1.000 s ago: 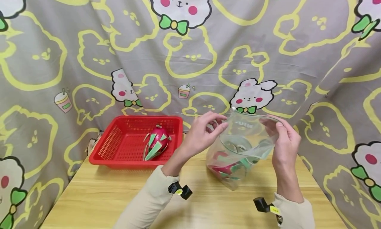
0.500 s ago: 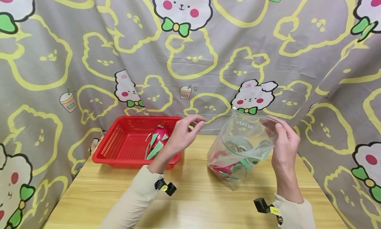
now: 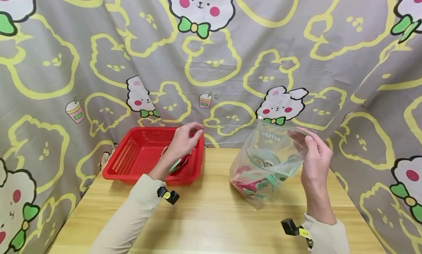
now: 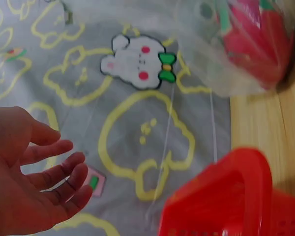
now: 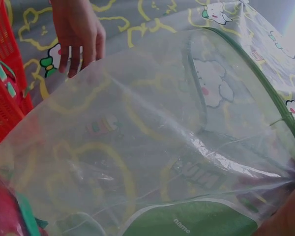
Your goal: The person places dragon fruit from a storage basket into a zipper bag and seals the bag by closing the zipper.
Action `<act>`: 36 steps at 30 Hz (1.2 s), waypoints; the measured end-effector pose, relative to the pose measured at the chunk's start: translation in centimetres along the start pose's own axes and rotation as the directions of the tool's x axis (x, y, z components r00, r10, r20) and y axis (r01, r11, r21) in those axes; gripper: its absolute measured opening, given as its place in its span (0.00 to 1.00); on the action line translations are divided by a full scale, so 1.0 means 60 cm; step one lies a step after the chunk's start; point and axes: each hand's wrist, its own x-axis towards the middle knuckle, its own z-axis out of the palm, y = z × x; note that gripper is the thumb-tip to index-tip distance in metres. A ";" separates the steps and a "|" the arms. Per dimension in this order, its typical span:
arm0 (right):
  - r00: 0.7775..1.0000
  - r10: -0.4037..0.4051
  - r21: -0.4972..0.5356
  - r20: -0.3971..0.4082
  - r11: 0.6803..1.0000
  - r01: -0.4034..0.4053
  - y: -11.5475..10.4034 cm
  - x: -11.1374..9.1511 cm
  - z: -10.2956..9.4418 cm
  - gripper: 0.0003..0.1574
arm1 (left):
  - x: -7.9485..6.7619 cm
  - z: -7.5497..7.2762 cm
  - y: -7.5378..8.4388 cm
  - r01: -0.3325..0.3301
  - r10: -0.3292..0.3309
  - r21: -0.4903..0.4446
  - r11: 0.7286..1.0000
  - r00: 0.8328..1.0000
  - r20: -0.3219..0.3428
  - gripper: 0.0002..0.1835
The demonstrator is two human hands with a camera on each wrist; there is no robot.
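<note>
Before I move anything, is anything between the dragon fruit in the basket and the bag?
Yes: the red basket's side wall stands between the dragon fruit and the bag. Your left hand is near that wall. Nothing else visible blocks it.

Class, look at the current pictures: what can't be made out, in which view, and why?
Head: most of the fruit in the basket, hidden by the left hand and its wrist.
Head: how many fruits are in the bag; its hazy, creased plastic blurs them.
Left wrist: most of the basket, cut off by the bottom and right edges.
Right wrist: most of the right hand, cut off by the right and bottom edges.
</note>
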 end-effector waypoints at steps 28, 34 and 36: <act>1.000 0.004 -0.013 0.015 1.000 -0.004 0.001 -0.007 0.000 0.22 | -0.001 -0.040 -0.122 0.486 -0.514 0.257 0.836 0.856 0.054 0.39; 1.000 -0.004 -0.035 0.017 0.999 0.004 0.001 -0.008 -0.001 0.22 | -0.002 -0.040 -0.135 0.540 -0.592 0.296 0.788 0.796 0.124 0.44; 1.000 -0.005 -0.045 0.018 0.999 0.006 0.002 -0.008 -0.001 0.22 | -0.004 -0.038 -0.141 0.532 -0.600 0.337 0.777 0.787 0.142 0.42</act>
